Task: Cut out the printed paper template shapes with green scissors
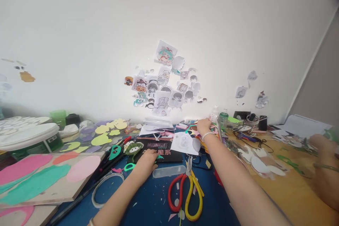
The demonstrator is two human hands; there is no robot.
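Left hand [148,160]: over black board [174,158], just below frame centre; fingers bent, grip cannot be told.
Right hand [204,126]: at coloured paper pieces [194,131], right of centre; fingertips hidden, hold unclear.
Scissors [188,173]: lower centre.

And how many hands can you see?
3: the left hand at the black MIDNIGHT board, the right hand farther back by coloured paper, and another person's blurred hand near the picture's right edge. Others may be hidden.
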